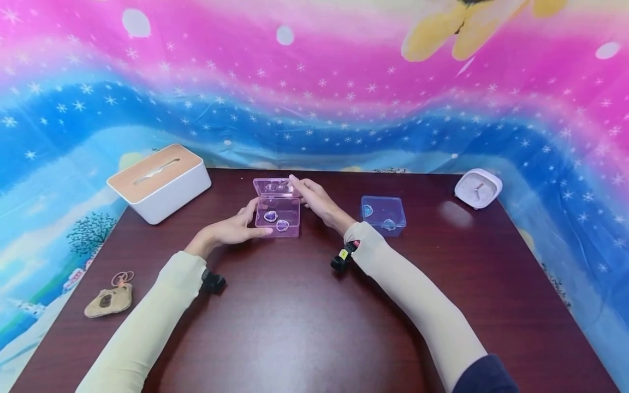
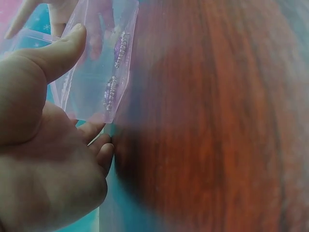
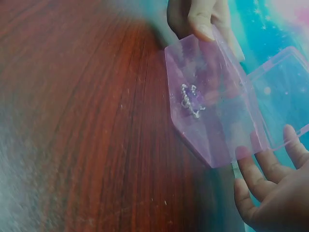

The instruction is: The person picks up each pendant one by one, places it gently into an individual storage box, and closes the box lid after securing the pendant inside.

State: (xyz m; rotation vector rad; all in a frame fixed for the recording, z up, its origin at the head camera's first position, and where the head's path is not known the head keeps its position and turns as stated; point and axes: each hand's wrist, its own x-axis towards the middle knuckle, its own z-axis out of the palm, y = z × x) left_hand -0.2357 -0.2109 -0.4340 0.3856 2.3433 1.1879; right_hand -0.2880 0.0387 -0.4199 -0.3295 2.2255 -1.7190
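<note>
A clear pink hinged box [image 1: 277,210] stands on the table with its lid [image 1: 273,187] raised at the back. Inside lie two purple-stoned jewelry pieces [image 1: 271,216] edged with small bright beads. My left hand [image 1: 235,228] grips the box from the left, its thumb along the front wall and its fingers at the left side. On the other side, my right hand [image 1: 318,199] touches the raised lid's right edge with extended fingers. The right wrist view shows my right fingertips [image 3: 244,153] against the box's wall and the thumb at the lid.
A closed blue box [image 1: 382,213] with blue jewelry inside stands to the right. Farther right is a white clock [image 1: 478,188]. A white tissue box [image 1: 162,183] with a wood-toned top stands back left, and a tan pouch keychain [image 1: 110,300] lies front left. A printed cloth hangs behind.
</note>
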